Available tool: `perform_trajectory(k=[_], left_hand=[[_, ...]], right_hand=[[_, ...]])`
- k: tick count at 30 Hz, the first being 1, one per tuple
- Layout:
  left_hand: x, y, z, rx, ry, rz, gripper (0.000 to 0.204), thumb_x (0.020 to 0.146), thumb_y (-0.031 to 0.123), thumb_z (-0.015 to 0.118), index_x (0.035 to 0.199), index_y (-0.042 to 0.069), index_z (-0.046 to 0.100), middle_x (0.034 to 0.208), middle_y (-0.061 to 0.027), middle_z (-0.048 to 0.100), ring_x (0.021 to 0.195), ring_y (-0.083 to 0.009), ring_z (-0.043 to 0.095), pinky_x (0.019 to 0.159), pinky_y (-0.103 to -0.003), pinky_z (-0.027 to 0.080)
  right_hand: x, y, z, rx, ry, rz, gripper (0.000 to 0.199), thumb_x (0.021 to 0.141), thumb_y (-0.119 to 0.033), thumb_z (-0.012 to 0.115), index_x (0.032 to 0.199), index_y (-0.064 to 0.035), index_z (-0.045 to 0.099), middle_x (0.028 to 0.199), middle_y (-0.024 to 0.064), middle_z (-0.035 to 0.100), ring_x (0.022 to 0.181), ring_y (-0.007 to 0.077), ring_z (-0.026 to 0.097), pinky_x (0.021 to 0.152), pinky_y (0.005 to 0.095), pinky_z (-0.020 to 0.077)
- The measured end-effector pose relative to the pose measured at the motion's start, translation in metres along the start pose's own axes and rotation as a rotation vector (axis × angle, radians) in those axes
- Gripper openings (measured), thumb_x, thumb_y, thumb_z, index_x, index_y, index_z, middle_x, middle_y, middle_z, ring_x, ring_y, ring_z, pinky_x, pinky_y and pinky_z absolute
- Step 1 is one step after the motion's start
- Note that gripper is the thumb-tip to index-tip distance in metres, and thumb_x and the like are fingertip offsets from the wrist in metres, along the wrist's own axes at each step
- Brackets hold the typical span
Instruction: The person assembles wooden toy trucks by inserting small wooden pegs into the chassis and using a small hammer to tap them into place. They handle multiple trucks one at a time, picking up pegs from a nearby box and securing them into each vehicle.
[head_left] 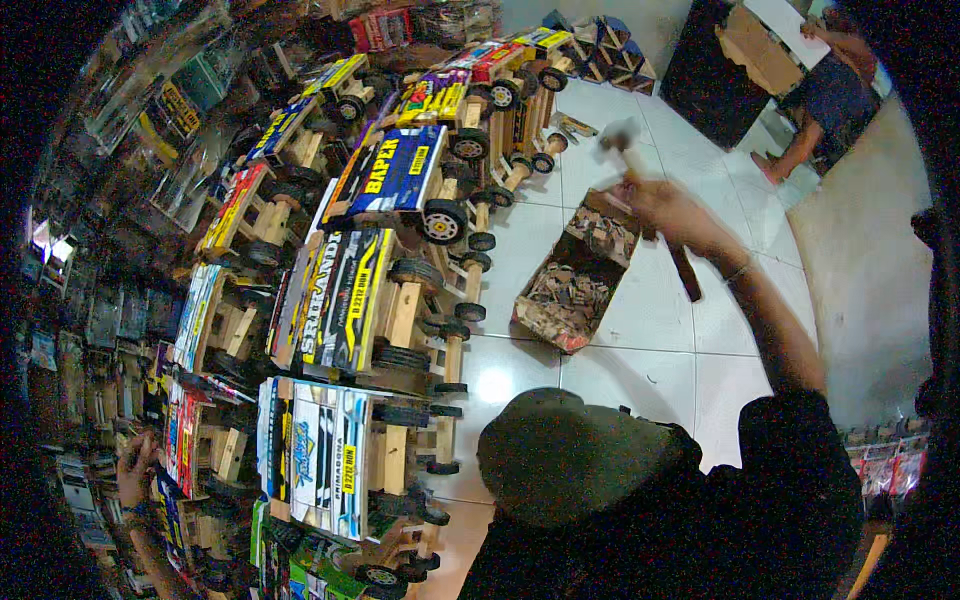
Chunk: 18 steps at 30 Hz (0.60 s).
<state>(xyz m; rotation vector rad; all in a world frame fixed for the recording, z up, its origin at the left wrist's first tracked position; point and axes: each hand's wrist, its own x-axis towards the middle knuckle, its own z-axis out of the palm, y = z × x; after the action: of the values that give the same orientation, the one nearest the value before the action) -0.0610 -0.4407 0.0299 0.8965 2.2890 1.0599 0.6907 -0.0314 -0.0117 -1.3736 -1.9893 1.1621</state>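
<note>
My right hand (665, 212) is closed round the handle of a hammer (621, 138). Its grey head, somewhat blurred, points away from me, and the dark end of the handle sticks out on the near side of my fist. Under and beside the hand an open, worn box (548, 337) rests on the floor. A band parts the inside into two sections, both filled with small brown pieces (570, 290) that look like wood or card. My arm reaches out from a black sleeve (790, 430). I do not see my left hand.
On the left stand rows of colourful wooden toy trucks (330, 455) with black wheels. Beyond them shows a hand (137, 462) with a dark wristband, its owner hidden. A rounded olive-green shape (570, 460) blocks the near middle. Another person (840, 100) sits far right on white floor tiles (640, 375).
</note>
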Motion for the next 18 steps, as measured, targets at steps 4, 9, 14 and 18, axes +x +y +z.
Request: perform_trajectory(k=[4,9,14,18], left_hand=[[-0.026,0.039,0.006,0.060,0.103,-0.073,0.023,0.095,0.021,0.064,0.111,0.005,0.067,0.100,-0.0017,0.066,0.088,-0.0106,0.059,0.076,-0.024,0.047],[-0.100,0.077,0.039,-0.111,0.218,0.084,0.022,0.095,0.022,0.064,0.109,0.005,0.066,0.099,-0.0012,0.065,0.082,-0.0097,0.058,0.071,-0.023,0.046],[-0.173,0.105,0.080,0.297,0.239,0.147,0.021,0.091,0.011,0.067,0.110,0.001,0.064,0.101,-0.0061,0.067,0.084,-0.0137,0.061,0.075,-0.026,0.049],[-0.194,0.131,0.117,0.342,0.200,0.133,0.020,0.090,0.011,0.067,0.108,0.002,0.064,0.101,-0.0074,0.066,0.087,-0.0152,0.062,0.078,-0.028,0.049]], right_hand=[[-0.004,0.108,0.069,-1.065,-0.193,0.149,0.030,0.085,-0.022,0.061,0.105,-0.0009,0.065,0.096,0.0209,0.069,0.090,0.0355,0.069,0.077,0.0497,0.0561],[0.014,0.172,0.118,-0.994,-0.192,0.005,0.023,0.081,-0.020,0.063,0.095,-0.0012,0.067,0.081,0.0191,0.070,0.081,0.0353,0.070,0.070,0.0473,0.0566],[0.030,0.187,0.118,-0.944,-0.256,0.033,0.031,0.080,-0.027,0.067,0.100,-0.0038,0.069,0.084,0.0210,0.070,0.079,0.0362,0.070,0.073,0.0472,0.0562],[0.037,0.178,0.101,-0.853,-0.253,0.035,0.031,0.085,-0.030,0.068,0.106,-0.0083,0.070,0.083,0.0181,0.070,0.073,0.0323,0.068,0.068,0.0449,0.0540]])
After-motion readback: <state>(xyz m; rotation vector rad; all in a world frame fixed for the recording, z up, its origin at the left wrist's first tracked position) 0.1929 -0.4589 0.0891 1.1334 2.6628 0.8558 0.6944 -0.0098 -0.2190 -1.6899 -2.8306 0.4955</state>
